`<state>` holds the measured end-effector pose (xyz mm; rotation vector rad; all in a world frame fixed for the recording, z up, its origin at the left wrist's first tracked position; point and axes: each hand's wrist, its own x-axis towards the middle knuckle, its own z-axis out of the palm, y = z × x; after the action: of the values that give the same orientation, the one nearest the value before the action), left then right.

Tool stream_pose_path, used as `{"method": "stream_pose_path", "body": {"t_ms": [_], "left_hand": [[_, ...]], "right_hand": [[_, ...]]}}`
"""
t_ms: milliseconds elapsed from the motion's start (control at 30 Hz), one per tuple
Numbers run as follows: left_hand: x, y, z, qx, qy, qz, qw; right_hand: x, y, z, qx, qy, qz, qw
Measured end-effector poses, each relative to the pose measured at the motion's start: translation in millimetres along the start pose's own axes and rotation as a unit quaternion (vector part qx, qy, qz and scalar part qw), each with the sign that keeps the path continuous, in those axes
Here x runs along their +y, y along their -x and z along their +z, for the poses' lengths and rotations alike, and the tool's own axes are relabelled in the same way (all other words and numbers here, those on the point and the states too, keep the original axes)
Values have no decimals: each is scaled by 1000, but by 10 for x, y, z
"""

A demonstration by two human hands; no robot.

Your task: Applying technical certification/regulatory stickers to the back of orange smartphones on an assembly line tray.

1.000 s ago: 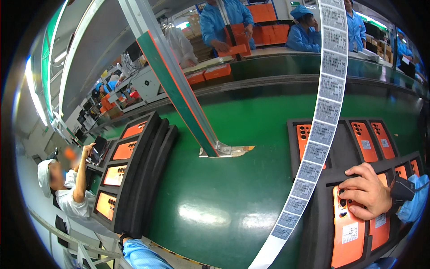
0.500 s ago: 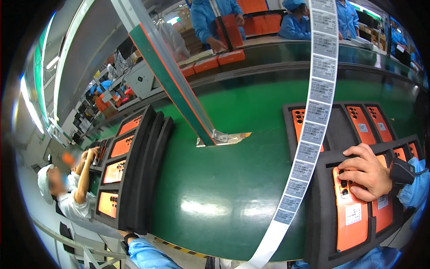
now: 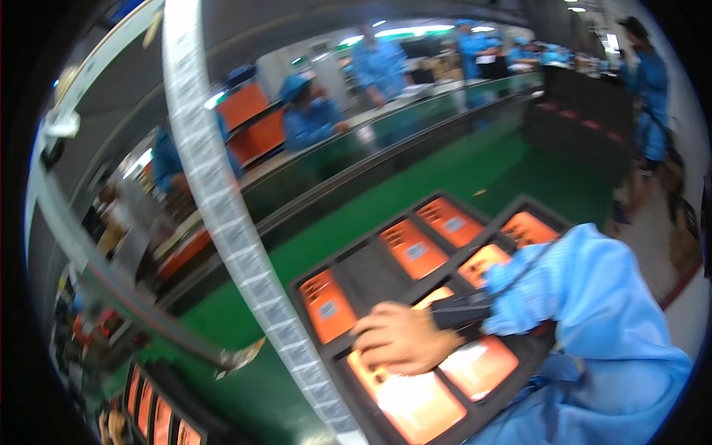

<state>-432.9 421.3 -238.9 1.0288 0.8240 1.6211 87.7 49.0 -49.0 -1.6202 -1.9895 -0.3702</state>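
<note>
My right hand (image 3: pixel 404 337), palm down, has its fingers bent over the camera end of an orange phone (image 3: pixel 419 408). That phone sits in a near compartment of a black foam tray (image 3: pixel 343 393), with bright glare across its back. Beside it lies another orange phone (image 3: pixel 482 367), partly under my wrist. A second black foam tray (image 3: pixel 363 278) is behind, with orange phones (image 3: pixel 328 305) on both sides of a bare compartment. My blue sleeve and black wrist device hide part of the near tray. My left hand is out of view.
A long strip of labels (image 3: pixel 245 274) hangs slantwise left of the trays. Beyond it a metal post (image 3: pixel 141 304) meets the green bench (image 3: pixel 282 378). At lower left a co-worker's hand (image 3: pixel 113 426) is next to another phone tray (image 3: pixel 182 397). Blue-clad people work behind.
My view has swung right, so the trays and strip appear farther left. My right hand remains on the phone's camera end. My left wrist has left the view.
</note>
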Motion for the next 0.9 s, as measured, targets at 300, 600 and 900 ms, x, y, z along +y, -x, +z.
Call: {"method": "stream_pose_path", "body": {"t_ms": [300, 600, 900], "left_hand": [[593, 1628, 2289, -287, -236, 73, 925], [700, 2403, 3176, -468, -252, 82, 843], [741, 2699, 3524, -532, -268, 97, 798]], "right_hand": [[748, -690, 613, 96, 19, 179, 979], [938, -1463, 1653, 79, -80, 84, 990], [383, -1558, 1389, 49, -140, 132, 980]]}}
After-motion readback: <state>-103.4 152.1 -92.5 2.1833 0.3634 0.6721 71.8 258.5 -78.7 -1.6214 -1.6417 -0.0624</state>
